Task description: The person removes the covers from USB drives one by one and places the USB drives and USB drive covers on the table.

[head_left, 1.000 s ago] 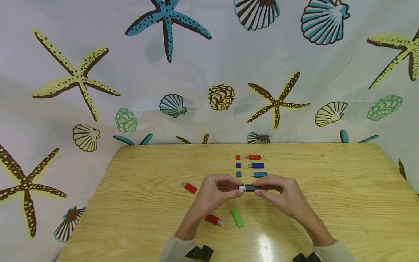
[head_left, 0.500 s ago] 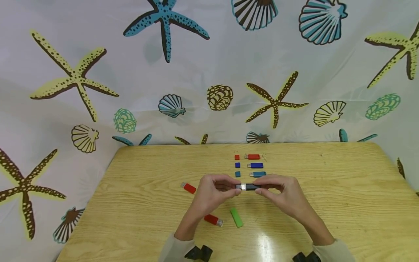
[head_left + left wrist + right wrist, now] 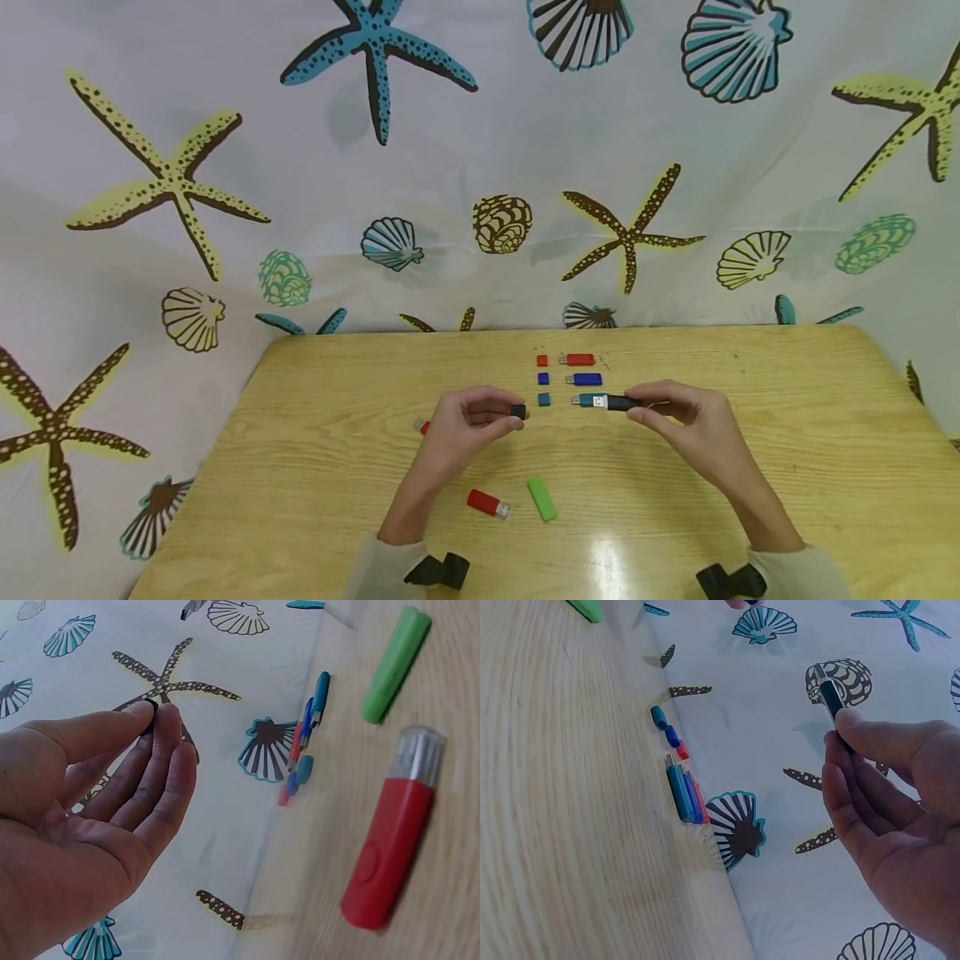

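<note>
Between thumb and fingertips my left hand (image 3: 465,422) pinches a small black cap (image 3: 518,412), raised over the table. My right hand (image 3: 688,425) pinches a black USB stick (image 3: 621,403) by its rear end, its bare metal plug pointing left. Cap and stick are apart. In the head view the stick overlaps a teal USB stick (image 3: 587,400) lying behind it. In the right wrist view, the metal plug of the black USB stick (image 3: 831,696) points up and away from the fingers.
Beyond the hands lie a blue stick (image 3: 587,379), a red stick (image 3: 580,360), and red (image 3: 542,361), blue (image 3: 543,379) and teal (image 3: 543,400) caps. Nearer are a green stick (image 3: 542,498) and a red capped stick (image 3: 487,503). My left hand partly hides another red stick (image 3: 425,427).
The black cap has come off the black USB stick. My left hand has moved left with the cap, and my right hand has moved right and slightly away with the stick.
</note>
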Action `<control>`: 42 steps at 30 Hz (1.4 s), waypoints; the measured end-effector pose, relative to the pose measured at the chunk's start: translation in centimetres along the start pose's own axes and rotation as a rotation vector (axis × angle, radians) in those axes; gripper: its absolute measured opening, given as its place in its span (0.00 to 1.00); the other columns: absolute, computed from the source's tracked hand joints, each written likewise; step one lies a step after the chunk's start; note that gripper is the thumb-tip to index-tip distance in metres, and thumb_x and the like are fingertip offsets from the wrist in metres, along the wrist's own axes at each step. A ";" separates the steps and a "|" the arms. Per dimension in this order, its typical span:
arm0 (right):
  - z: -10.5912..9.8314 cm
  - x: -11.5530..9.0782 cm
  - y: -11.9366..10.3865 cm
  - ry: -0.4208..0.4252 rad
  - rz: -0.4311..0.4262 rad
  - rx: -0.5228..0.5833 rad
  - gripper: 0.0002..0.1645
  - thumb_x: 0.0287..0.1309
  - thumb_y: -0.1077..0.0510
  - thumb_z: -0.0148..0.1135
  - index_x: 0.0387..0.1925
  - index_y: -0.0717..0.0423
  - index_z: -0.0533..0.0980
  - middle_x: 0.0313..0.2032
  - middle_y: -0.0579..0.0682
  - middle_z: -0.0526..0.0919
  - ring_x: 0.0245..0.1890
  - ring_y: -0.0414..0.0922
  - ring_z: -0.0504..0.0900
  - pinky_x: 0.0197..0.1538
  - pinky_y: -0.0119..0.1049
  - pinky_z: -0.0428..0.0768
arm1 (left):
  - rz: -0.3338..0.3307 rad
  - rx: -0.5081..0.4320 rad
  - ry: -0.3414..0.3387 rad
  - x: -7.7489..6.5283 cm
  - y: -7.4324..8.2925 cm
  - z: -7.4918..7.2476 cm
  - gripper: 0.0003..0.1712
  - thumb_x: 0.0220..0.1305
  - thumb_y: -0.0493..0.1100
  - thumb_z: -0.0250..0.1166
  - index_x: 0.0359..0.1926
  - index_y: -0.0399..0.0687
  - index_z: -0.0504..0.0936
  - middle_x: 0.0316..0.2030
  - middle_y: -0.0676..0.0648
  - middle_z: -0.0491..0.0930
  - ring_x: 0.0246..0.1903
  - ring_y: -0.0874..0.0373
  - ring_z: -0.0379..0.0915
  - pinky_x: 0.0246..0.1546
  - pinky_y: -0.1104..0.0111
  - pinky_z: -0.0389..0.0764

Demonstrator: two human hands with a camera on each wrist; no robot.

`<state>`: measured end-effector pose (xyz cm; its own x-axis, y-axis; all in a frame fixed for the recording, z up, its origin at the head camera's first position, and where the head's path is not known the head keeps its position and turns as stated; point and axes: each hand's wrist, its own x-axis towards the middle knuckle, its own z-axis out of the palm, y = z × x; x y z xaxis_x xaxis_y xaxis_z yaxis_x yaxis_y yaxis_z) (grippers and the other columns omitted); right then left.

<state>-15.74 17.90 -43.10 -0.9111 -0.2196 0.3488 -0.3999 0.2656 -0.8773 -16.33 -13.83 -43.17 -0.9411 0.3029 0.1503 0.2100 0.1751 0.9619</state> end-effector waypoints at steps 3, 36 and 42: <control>0.1 0.0 0.3 0.000 -0.003 0.002 0.10 0.63 0.69 0.69 0.46 0.63 0.86 0.42 0.57 0.88 0.38 0.43 0.87 0.44 0.30 0.85 | 0.005 0.006 0.005 0.0 -0.3 0.4 0.11 0.66 0.33 0.70 0.48 0.35 0.87 0.42 0.37 0.88 0.41 0.47 0.87 0.43 0.68 0.85; 1.9 0.5 3.6 0.018 0.063 -0.123 0.09 0.62 0.64 0.72 0.44 0.58 0.88 0.43 0.51 0.89 0.43 0.41 0.85 0.43 0.33 0.85 | -0.079 0.239 0.108 1.5 -2.0 3.0 0.07 0.63 0.33 0.73 0.43 0.40 0.90 0.40 0.44 0.88 0.36 0.56 0.85 0.41 0.69 0.85; 2.2 0.7 4.0 0.005 0.100 -0.130 0.10 0.62 0.63 0.73 0.45 0.58 0.88 0.43 0.53 0.89 0.42 0.45 0.85 0.42 0.32 0.85 | -0.118 0.249 0.097 1.8 -2.1 2.9 0.06 0.62 0.34 0.74 0.40 0.42 0.91 0.37 0.47 0.88 0.34 0.59 0.84 0.40 0.68 0.85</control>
<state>-17.73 16.72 -47.14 -0.9473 -0.1815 0.2640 -0.3166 0.4048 -0.8578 -17.73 -10.92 -45.63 -0.9812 0.1781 0.0738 0.1453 0.4315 0.8904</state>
